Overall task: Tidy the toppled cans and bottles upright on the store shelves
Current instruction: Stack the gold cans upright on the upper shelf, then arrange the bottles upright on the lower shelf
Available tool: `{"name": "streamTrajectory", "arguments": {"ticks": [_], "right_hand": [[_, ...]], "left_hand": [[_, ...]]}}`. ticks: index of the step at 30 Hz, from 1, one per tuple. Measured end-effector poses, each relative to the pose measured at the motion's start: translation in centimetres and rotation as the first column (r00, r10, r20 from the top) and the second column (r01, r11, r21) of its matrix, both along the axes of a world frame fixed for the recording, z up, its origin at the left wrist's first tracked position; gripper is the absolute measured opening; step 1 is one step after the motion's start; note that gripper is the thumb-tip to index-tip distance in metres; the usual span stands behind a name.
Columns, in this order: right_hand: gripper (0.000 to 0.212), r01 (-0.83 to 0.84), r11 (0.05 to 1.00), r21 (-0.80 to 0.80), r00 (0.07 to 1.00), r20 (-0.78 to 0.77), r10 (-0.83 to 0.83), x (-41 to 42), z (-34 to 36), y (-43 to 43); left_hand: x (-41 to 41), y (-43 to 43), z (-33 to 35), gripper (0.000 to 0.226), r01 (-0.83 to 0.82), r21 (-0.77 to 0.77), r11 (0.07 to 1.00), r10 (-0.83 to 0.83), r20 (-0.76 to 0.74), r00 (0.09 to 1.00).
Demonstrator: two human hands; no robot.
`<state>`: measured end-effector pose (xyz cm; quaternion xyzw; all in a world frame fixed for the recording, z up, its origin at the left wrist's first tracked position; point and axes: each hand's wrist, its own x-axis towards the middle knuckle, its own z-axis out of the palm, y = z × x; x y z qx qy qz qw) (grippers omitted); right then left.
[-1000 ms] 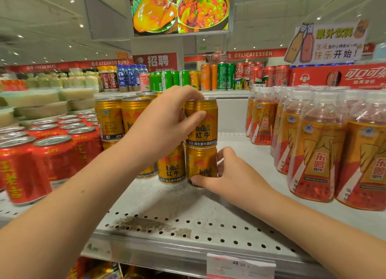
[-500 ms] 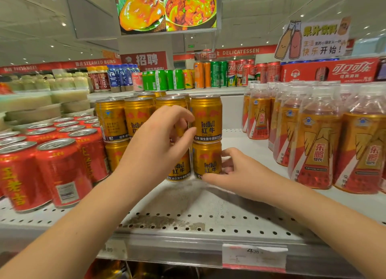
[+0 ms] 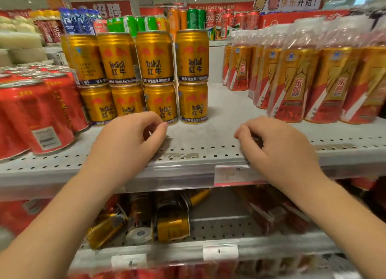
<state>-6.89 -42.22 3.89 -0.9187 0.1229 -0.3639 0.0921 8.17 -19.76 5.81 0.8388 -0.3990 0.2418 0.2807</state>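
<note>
Now my left hand (image 3: 129, 142) and right hand (image 3: 278, 146) hover loosely curled, empty, before the stacked gold cans (image 3: 192, 55); I judge the toppled cans (image 3: 172, 226) below need reaching next.

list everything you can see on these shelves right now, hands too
gold cans: eight showing, upright, stacked two high, upper shelf left
toppled gold cans: at least three, lying, lower shelf centre
red cans: several, upright, upper shelf far left
orange-labelled bottles: many, upright, upper shelf right
mixed cans: many, green, red, orange, background
red packs: blurred, count unclear, lower shelf right
price tags: three, pale, shelf edges
left hand: one, fingers loosely curled, holding nothing, over upper shelf edge
right hand: one, fingers curled, holding nothing, over upper shelf edge
</note>
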Motion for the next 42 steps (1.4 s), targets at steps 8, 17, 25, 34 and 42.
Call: {"name": "streamTrajectory", "arguments": {"ticks": [8, 17, 25, 34, 42], "right_hand": [[0.035, -0.134, 0.982, -0.129, 0.983, 0.107, 0.149, -6.1, -4.4, -0.5], [0.038, -0.041, 0.940, 0.339, 0.999, 0.038, 0.029, -18.8, -11.8, -4.4], [0.039, 0.108, 0.839, 0.533, 0.989, -0.143, -0.036, -23.8, -15.8, -8.3], [0.037, 0.225, 0.795, 0.563, 0.970, -0.209, -0.126, -20.7, -16.4, -15.2], [0.040, 0.301, 0.860, 0.412, 0.929, -0.329, -0.168, -13.8, -17.1, -17.8]], "left_hand": [[-5.4, 2.1, -4.6, 0.041, -0.110, 0.020, 0.994, 0.107, 0.108, 0.988], [-18.4, 0.7, -13.2, 0.047, -0.169, -0.177, 0.970, 0.113, -0.289, 0.951], [-25.2, -4.7, -21.1, 0.014, -0.010, 0.022, 1.000, 0.020, -0.566, 0.824], [-19.4, -14.5, -19.7, 0.016, -0.016, 0.005, 1.000, 0.016, -0.612, 0.790], [-10.7, -22.3, -21.3, 0.059, -0.242, 0.194, 0.951, 0.295, -0.809, 0.509]]}}
